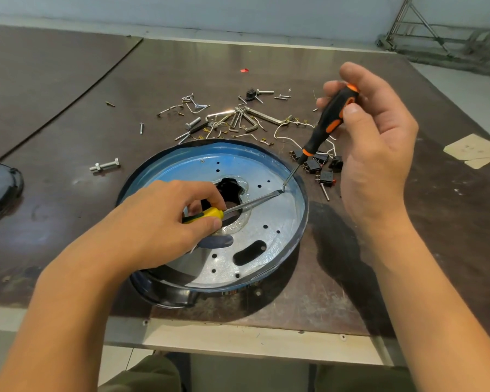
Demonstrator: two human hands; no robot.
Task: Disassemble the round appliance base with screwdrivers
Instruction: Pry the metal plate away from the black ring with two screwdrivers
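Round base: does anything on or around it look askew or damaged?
Yes. At the near-left edge of the round base, a black shell sticks out from under the blue rim, so the parts look offset. Behind it, a pile of loose hardware lies scattered.

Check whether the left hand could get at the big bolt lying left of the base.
Probably yes: only bare table lies between the left hand and the bolt, though that hand is busy gripping the yellow screwdriver.

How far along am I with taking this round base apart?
Done: screws and wires lie loose behind the round base, switches beside it. In hand: your right hand holds the orange-black screwdriver, left hand the yellow screwdriver, tips meeting by the right rim. Left: the metal plate is still seated in the base.
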